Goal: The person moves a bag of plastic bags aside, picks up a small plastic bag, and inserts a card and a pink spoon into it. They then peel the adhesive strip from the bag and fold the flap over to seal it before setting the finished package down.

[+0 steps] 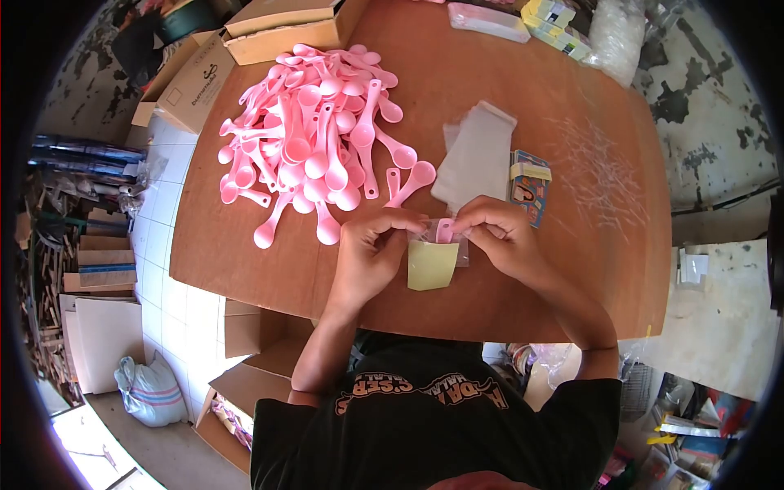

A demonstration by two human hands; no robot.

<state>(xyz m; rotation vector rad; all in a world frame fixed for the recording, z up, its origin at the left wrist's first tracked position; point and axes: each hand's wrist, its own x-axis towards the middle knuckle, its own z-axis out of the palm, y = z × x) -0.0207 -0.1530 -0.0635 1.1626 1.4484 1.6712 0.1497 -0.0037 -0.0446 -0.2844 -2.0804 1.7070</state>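
Near the table's front edge, my left hand (371,249) pinches the top left corner of a small clear plastic bag (463,255). Opposite it, my right hand (500,235) has thumb and fingers closed on the bag's top right side. Between the hands, a pink spoon's handle (445,229) with a hole in it shows at the bag's mouth. A pale yellow paper (431,268) overlaps the lower part of the bag. Just beyond my hands lies a loose pink measuring spoon (415,181), beside a big heap of pink spoons (314,131).
Clear bags (479,151) lie stacked beyond my right hand, next to a banded bundle of printed cards (529,189). Thin clear strips (600,175) are scattered at right. Cardboard boxes (282,37) and plastic-wrapped packs (488,22) stand along the far edge.
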